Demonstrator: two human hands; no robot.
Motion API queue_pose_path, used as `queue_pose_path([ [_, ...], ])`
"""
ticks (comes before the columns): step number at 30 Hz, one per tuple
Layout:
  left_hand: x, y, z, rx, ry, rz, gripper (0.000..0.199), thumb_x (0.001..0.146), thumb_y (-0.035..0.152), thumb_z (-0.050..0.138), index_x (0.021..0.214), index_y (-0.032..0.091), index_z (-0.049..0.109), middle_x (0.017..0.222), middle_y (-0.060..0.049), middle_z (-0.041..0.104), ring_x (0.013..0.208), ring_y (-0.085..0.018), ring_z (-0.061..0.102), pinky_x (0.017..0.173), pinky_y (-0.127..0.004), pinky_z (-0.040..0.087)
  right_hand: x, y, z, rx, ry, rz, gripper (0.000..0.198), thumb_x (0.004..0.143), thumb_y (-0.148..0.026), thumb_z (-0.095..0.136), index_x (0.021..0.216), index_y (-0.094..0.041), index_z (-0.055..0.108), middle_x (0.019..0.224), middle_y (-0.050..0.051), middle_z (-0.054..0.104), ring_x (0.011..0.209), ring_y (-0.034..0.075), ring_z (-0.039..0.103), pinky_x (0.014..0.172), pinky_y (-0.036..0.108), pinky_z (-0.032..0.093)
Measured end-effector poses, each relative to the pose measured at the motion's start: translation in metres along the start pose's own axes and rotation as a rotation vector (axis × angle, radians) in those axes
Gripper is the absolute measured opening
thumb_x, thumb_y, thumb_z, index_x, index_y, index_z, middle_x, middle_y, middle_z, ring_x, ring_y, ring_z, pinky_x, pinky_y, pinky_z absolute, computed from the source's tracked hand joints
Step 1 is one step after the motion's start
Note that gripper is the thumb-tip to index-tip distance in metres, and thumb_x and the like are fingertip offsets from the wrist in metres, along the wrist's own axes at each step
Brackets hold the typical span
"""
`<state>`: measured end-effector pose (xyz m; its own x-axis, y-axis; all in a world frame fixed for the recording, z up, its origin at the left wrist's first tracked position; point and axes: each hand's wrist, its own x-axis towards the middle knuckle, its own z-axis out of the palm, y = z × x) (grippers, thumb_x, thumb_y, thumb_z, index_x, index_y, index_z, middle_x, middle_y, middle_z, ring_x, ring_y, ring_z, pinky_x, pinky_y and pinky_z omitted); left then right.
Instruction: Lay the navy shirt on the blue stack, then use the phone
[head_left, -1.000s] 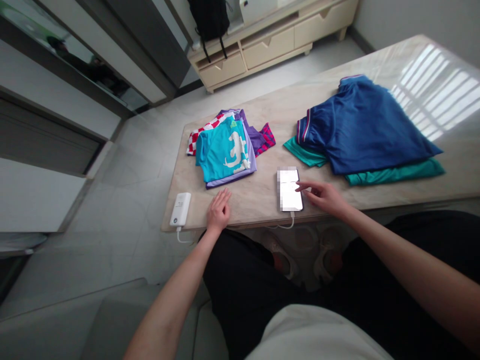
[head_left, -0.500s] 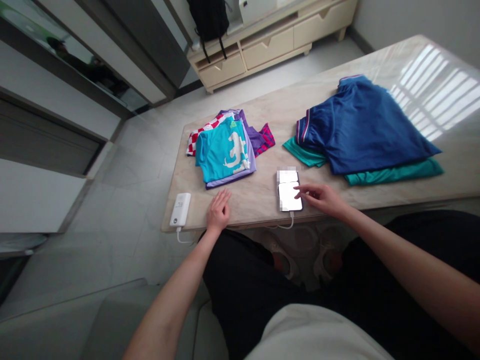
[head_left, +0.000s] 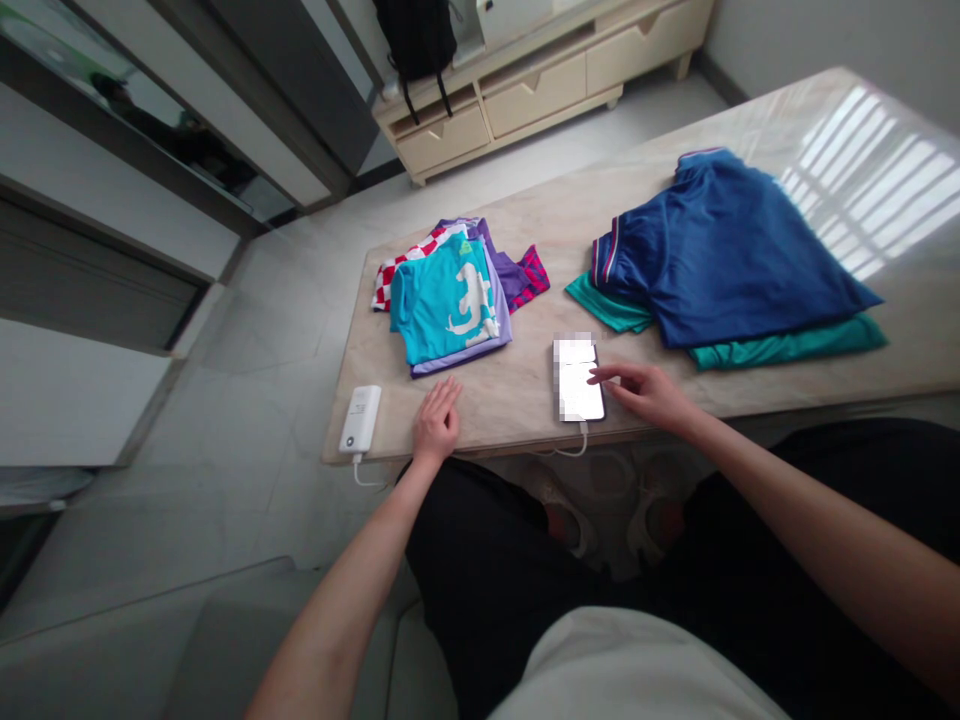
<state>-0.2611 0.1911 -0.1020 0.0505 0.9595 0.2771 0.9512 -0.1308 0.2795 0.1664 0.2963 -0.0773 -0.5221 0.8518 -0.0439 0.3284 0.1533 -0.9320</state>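
Phone (head_left: pixel 578 380) lies flat at the near edge of the table (head_left: pixel 525 390), screen lit, and it is the item under the person's attention. We find the right hand (head_left: pixel 651 393) resting low beside it with the index finger stretched onto the right side of the screen; the remaining fingers are loosely curled and grip nothing. A white cable (head_left: pixel 570 450) leaves the phone's near end and drops below the table edge. The left hand (head_left: pixel 436 420) lies palm down on the bare tabletop, fingers together and extended, holding nothing, just short of the folded stack.

At the near left corner we note a white power bank (head_left: pixel 361 417) with its own lead hanging off the edge.

Farther in, the folded stack (head_left: pixel 450 295) sits left of centre: a turquoise printed shirt on top, purple beneath, a red-and-white checked piece showing at the back. We judge these garments finished.

To the right, well apart from that stack, a blue shirt (head_left: pixel 720 255) lies spread and unfolded over a teal garment (head_left: pixel 787 345), also unfolded. We judge these two as outstanding work. Neither hand touches any clothing, so folding appears paused.

Beyond the table, a cream drawer unit (head_left: pixel 540 85) stands against the wall with a black bag (head_left: pixel 415 35) hanging at its left.
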Motion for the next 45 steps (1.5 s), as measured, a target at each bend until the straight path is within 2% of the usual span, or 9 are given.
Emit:
queue_pose_path([
  [10,0.0002,-0.0001,0.0001,-0.016,0.005,0.008,0.054,0.101,0.014,0.041,0.150,0.025,0.060,0.159,-0.005,0.055,0.153,-0.025,0.046,0.126,-0.054,0.042,-0.0011,0.0024,0.0021,0.019,-0.017,-0.038,0.044,0.094,-0.044,0.060,0.127,-0.020,0.076,0.095,0.008,0.081,0.052,0.012,0.041,0.051,0.030,0.034],
  [14,0.0005,0.0002,-0.0003,-0.017,0.003,0.009,0.054,0.100,0.014,0.040,0.149,0.023,0.061,0.159,-0.006,0.055,0.153,-0.025,0.046,0.126,-0.054,0.042,-0.0006,0.0018,0.0035,0.016,0.039,-0.037,0.056,0.094,-0.039,0.059,0.147,-0.022,0.063,0.118,0.009,0.079,0.055,0.010,0.043,0.053,0.030,0.036],
  [16,0.0004,-0.0001,0.0000,-0.011,0.004,0.011,0.054,0.100,0.013,0.040,0.149,0.023,0.061,0.159,-0.006,0.055,0.153,-0.025,0.046,0.126,-0.054,0.042,-0.0008,0.0013,0.0040,0.019,0.052,-0.044,0.057,0.094,-0.037,0.059,0.149,-0.022,0.062,0.124,0.010,0.077,0.056,0.010,0.043,0.054,0.030,0.037],
  [20,0.0000,-0.0007,0.0008,-0.007,-0.002,0.008,0.055,0.099,0.013,0.041,0.150,0.024,0.060,0.159,-0.005,0.055,0.153,-0.025,0.046,0.125,-0.054,0.043,-0.0014,0.0024,0.0053,0.032,0.007,-0.048,0.047,0.095,-0.036,0.057,0.137,-0.021,0.071,0.108,0.008,0.081,0.052,0.010,0.041,0.051,0.029,0.035],
  [28,-0.0003,-0.0006,0.0009,-0.008,0.007,0.011,0.055,0.099,0.012,0.041,0.149,0.024,0.060,0.159,-0.005,0.055,0.153,-0.024,0.046,0.126,-0.053,0.043,-0.0015,0.0057,0.0054,0.039,0.005,-0.054,0.046,0.096,-0.037,0.057,0.137,-0.021,0.070,0.112,0.009,0.081,0.053,0.010,0.042,0.050,0.028,0.036],
  [33,-0.0004,-0.0011,0.0016,-0.016,0.012,0.010,0.054,0.100,0.013,0.041,0.149,0.024,0.061,0.158,-0.005,0.056,0.153,-0.025,0.046,0.126,-0.053,0.042,-0.0024,0.0029,0.0049,0.036,-0.024,-0.052,0.044,0.096,-0.039,0.058,0.133,-0.019,0.073,0.100,0.008,0.082,0.053,0.011,0.048,0.052,0.027,0.039],
  [38,-0.0002,-0.0011,0.0015,-0.026,0.005,0.001,0.054,0.100,0.013,0.041,0.149,0.024,0.061,0.159,-0.005,0.055,0.153,-0.024,0.045,0.127,-0.054,0.041,-0.0012,0.0000,0.0035,0.016,0.043,-0.069,0.049,0.094,-0.036,0.059,0.141,-0.022,0.069,0.131,0.011,0.074,0.059,0.011,0.053,0.058,0.029,0.045],
  [42,-0.0005,-0.0009,0.0013,-0.020,0.004,-0.005,0.054,0.100,0.014,0.041,0.149,0.025,0.061,0.159,-0.005,0.055,0.153,-0.025,0.045,0.127,-0.054,0.041,-0.0007,0.0027,0.0048,0.012,0.000,-0.057,0.045,0.097,-0.036,0.057,0.136,-0.020,0.071,0.109,0.009,0.081,0.053,0.011,0.049,0.053,0.029,0.042],
  [45,-0.0006,-0.0009,0.0013,-0.015,0.010,0.009,0.054,0.100,0.013,0.041,0.149,0.023,0.061,0.159,-0.005,0.055,0.153,-0.025,0.046,0.126,-0.053,0.042,-0.0013,0.0039,0.0056,-0.001,0.000,-0.060,0.044,0.097,-0.035,0.056,0.135,-0.019,0.071,0.108,0.009,0.081,0.054,0.011,0.050,0.053,0.029,0.043],
])
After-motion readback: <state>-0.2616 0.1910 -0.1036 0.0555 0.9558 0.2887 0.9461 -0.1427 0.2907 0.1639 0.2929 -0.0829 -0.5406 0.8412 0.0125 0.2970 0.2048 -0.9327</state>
